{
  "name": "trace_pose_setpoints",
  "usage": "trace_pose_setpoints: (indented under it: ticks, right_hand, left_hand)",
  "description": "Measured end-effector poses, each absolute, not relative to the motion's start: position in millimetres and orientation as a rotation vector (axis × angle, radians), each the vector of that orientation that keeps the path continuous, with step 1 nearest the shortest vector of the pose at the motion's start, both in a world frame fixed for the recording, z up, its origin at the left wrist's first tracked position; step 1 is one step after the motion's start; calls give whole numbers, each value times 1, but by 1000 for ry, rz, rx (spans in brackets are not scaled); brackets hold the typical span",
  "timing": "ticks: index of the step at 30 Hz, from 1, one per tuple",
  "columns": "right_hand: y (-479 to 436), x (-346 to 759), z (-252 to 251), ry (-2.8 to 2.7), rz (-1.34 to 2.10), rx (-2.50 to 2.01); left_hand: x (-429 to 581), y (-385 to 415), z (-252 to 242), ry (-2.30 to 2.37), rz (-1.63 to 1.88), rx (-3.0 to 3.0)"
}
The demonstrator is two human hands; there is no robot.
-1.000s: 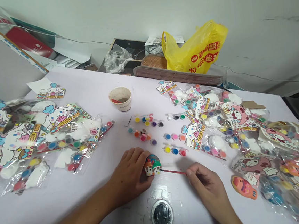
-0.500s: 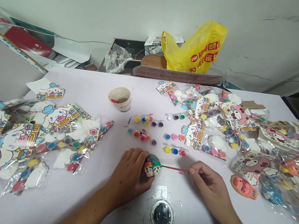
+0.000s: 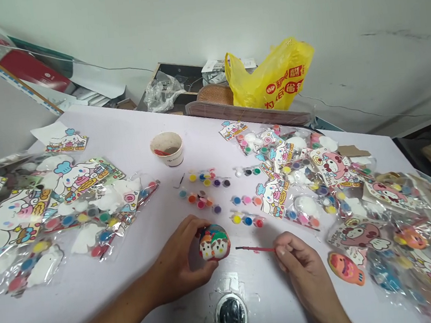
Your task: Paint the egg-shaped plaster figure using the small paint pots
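My left hand point(image 3: 182, 257) grips a small painted figurine point(image 3: 214, 243) by its left side, thumb below and fingers above. Two white faces with orange and green tops show on it, against a blue back. Between the thumb and fingers of my right hand point(image 3: 299, 259) is a thin red paintbrush point(image 3: 257, 249). Its dark tip points left and stays a little apart from the figurine. Just beyond the hands lie strips of small paint pots point(image 3: 248, 220) in several colours. Farther back stands a paper cup point(image 3: 167, 149) of murky water with a red item in it.
Bagged craft kits with white figures and paints point(image 3: 80, 208) cover the left of the table, and more point(image 3: 334, 186) cover the right. An orange painted figure point(image 3: 346, 268) lies right of my right hand. A round grommet point(image 3: 231, 316) sits in front. A yellow bag point(image 3: 272, 81) stands behind the table.
The brush tip has come away from the figurine, leaving a gap. My left hand has turned the figurine so its two faces show more fully. The view has shifted slightly.
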State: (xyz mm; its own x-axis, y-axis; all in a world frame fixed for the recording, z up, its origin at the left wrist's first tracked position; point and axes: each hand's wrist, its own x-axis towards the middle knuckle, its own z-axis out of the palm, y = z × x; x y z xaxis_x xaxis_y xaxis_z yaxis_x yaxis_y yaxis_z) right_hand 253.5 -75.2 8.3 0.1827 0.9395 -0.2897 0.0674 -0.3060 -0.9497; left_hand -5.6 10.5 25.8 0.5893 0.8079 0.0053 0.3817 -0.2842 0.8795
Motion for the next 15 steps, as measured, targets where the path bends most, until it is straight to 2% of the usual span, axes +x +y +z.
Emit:
trace_pose_setpoints:
  ticks: [15]
  right_hand:
    - [-73, 249, 14, -1082, 1277, -1558]
  left_hand:
    - [-4, 10, 25, 992, 548, 1914]
